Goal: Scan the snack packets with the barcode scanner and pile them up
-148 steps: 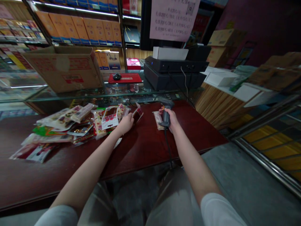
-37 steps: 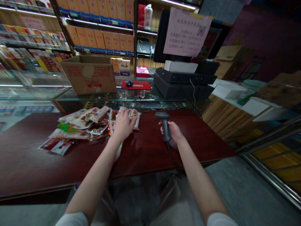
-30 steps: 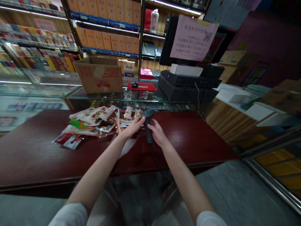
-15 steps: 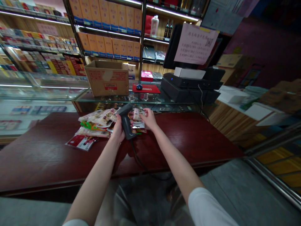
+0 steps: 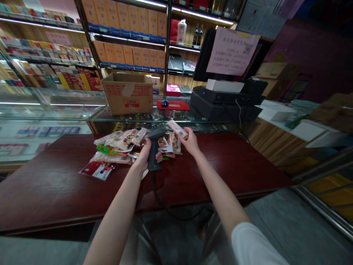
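My left hand (image 5: 144, 155) is wrapped round the handle of a dark grey barcode scanner (image 5: 154, 147), whose head points up and to the right. Between the fingers of my right hand (image 5: 190, 141) is a pale, clear-wrapped snack packet (image 5: 177, 129), raised above the table at a tilt. A heap of snack packets (image 5: 121, 141) lies to the left of the scanner, some with nut-like pieces showing. Behind and right of the scanner are more packets (image 5: 175, 142), partly hidden by it. A flat red and white packet (image 5: 98, 170) rests at the heap's front left.
The dark red wooden table (image 5: 220, 165) carries the packets, with the scanner's cable (image 5: 156, 191) running over its front edge. Beyond stands a glass counter with a cardboard box (image 5: 129, 94), a mouse (image 5: 164, 103) on a red mat, and a black till (image 5: 223, 105) below a monitor (image 5: 204, 55).
My right hand has lifted the snack packet and moved right with it. The scanner in my left hand has shifted slightly right and turned more upright.
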Tool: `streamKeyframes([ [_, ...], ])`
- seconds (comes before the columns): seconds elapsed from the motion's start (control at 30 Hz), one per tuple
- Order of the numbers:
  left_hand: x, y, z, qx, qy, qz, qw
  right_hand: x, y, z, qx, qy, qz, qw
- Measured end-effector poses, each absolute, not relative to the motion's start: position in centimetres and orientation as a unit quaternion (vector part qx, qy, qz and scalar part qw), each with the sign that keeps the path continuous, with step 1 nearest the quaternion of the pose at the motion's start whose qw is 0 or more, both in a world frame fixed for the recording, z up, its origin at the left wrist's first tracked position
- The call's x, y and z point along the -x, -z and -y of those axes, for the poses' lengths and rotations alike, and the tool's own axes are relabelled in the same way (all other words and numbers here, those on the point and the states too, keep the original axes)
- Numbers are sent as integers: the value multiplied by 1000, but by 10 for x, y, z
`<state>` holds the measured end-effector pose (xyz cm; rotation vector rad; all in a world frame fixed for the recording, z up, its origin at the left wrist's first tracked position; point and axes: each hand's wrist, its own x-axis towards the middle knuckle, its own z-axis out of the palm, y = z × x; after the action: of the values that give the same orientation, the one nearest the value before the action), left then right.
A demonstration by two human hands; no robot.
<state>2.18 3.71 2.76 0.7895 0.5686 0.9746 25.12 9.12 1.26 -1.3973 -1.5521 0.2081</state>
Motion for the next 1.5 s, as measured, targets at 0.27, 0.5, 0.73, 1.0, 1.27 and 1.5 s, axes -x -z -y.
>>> streamKeyframes([
  [0.27, -52, -13, -27, -483, -378, -251, 749, -306, 32, -61, 546, -57, 630, 548],
  [0.5, -65, -7, -21, -509, -360, -287, 727, -296, 36, -60, 508, -19, 676, 533],
  [0.73, -63, 6, -28, -533, -358, -306, 703, -295, 36, -57, 494, -2, 686, 534],
  [1.0, -61, 2, -30, -487, -383, -283, 732, -296, 32, -53, 497, -8, 685, 533],
  [1.27, -62, 1, -30, -483, -384, -285, 733, -287, 28, -48, 535, -42, 680, 500],
  [1.5, -43, -24, -27, -454, -428, -282, 728, -316, 26, -53, 576, 7, 639, 509],
])
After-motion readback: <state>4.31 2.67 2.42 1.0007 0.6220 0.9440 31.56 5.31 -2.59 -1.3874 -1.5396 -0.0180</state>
